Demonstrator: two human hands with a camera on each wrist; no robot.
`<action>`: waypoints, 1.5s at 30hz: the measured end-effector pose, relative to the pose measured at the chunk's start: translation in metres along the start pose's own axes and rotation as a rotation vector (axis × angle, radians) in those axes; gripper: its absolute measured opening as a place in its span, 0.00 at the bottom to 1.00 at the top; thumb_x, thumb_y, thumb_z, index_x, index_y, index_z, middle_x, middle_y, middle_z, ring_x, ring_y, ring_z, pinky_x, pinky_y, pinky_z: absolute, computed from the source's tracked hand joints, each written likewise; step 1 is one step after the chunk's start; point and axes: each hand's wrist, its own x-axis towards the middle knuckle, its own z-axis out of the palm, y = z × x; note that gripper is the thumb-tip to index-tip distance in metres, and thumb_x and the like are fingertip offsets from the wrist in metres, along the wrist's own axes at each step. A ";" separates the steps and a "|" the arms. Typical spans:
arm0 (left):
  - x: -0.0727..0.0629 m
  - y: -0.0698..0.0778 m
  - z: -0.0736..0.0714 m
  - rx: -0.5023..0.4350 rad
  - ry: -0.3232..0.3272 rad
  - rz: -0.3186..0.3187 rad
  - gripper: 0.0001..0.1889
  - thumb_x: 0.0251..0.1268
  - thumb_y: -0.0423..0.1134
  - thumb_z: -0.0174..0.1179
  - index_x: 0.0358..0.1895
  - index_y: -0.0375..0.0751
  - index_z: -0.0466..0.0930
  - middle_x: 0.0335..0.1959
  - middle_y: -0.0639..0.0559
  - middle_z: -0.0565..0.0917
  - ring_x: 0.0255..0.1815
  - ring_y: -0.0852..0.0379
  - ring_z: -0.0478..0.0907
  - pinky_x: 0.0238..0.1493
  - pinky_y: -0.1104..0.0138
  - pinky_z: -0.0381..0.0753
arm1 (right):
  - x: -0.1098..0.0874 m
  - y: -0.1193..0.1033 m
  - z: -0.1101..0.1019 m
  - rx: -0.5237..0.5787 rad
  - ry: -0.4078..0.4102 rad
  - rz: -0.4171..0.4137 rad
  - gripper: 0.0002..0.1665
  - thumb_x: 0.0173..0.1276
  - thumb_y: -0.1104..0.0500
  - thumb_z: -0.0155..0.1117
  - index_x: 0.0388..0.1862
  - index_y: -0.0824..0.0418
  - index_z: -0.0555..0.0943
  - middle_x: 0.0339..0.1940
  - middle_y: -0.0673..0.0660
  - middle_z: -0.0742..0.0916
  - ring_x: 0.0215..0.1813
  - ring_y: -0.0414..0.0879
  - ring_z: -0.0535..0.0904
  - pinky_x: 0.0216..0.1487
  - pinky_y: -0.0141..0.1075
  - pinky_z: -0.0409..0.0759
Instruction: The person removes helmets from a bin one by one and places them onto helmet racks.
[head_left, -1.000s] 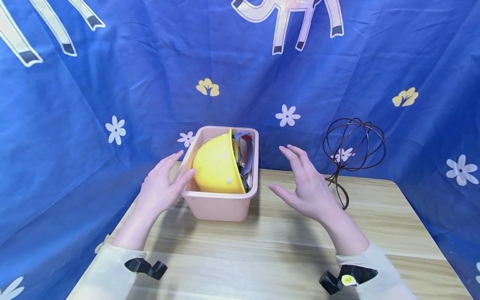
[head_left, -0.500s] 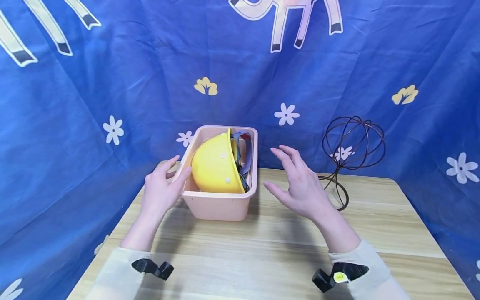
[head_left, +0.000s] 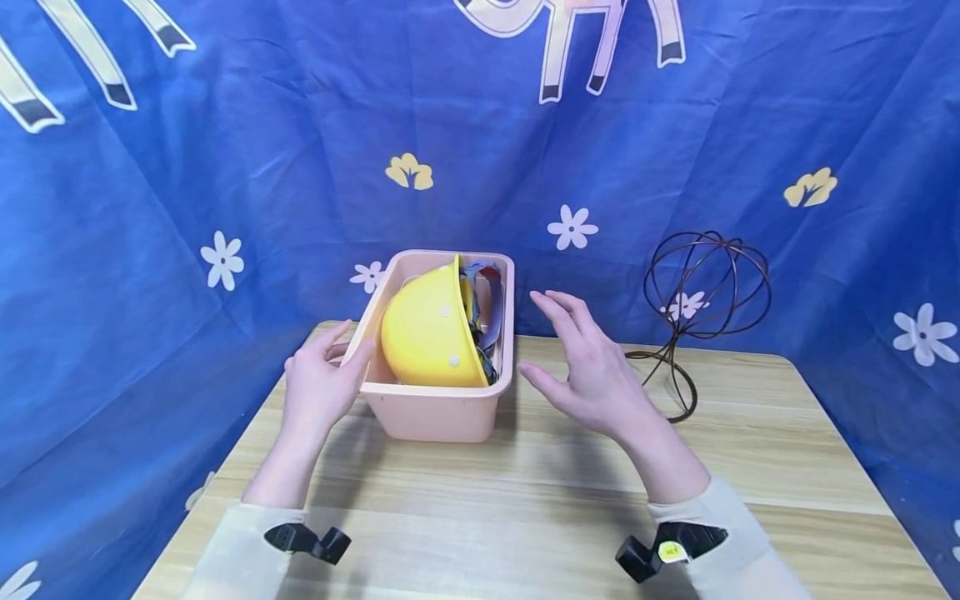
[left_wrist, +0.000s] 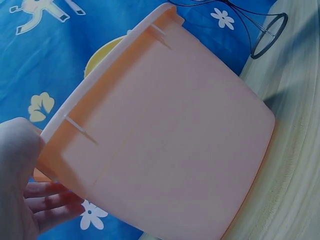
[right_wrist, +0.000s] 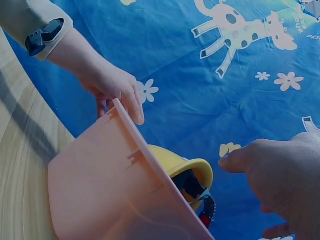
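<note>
A pink plastic bin (head_left: 435, 414) stands on the table at the back, left of centre. Inside it a yellow hard hat (head_left: 427, 333) lies on its side, with its blue and dark inner straps (head_left: 480, 308) facing right. My left hand (head_left: 322, 379) holds the bin's left rim, thumb over the edge and fingers on the outside, as the left wrist view also shows. To the right of the bin, my right hand (head_left: 592, 367) hovers with fingers extended and holds nothing; its thumb tip comes close to the right rim.
A dark wire stand with a round cage top (head_left: 705, 287) stands at the back right, behind the right hand. Blue printed cloth (head_left: 480, 125) hangs around the wooden table (head_left: 465, 517). Each sleeve carries a small black wrist camera (head_left: 307, 542).
My left hand has lowered onto the bin's left rim, its thumb hooking over the edge. The right hand has drifted left toward the bin. Bin and hard hat stay in place.
</note>
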 end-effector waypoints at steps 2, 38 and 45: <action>-0.001 0.000 -0.001 -0.005 0.007 -0.003 0.31 0.73 0.55 0.66 0.74 0.44 0.79 0.51 0.36 0.89 0.49 0.40 0.90 0.50 0.47 0.87 | 0.001 -0.001 0.001 0.013 -0.001 0.000 0.53 0.67 0.48 0.79 0.86 0.50 0.62 0.78 0.59 0.71 0.54 0.56 0.83 0.45 0.49 0.85; -0.001 0.001 -0.001 -0.013 0.003 -0.068 0.19 0.75 0.43 0.65 0.65 0.44 0.86 0.49 0.40 0.91 0.50 0.45 0.89 0.52 0.52 0.86 | 0.059 0.015 0.033 0.453 -0.255 -0.003 0.41 0.68 0.59 0.79 0.78 0.59 0.72 0.66 0.58 0.80 0.63 0.50 0.83 0.64 0.53 0.82; -0.002 0.000 -0.002 -0.016 -0.005 -0.068 0.20 0.76 0.44 0.65 0.66 0.44 0.86 0.50 0.38 0.90 0.50 0.44 0.90 0.50 0.53 0.87 | 0.072 0.016 0.040 0.480 -0.332 0.092 0.41 0.69 0.56 0.78 0.78 0.58 0.72 0.67 0.56 0.81 0.61 0.47 0.84 0.61 0.47 0.84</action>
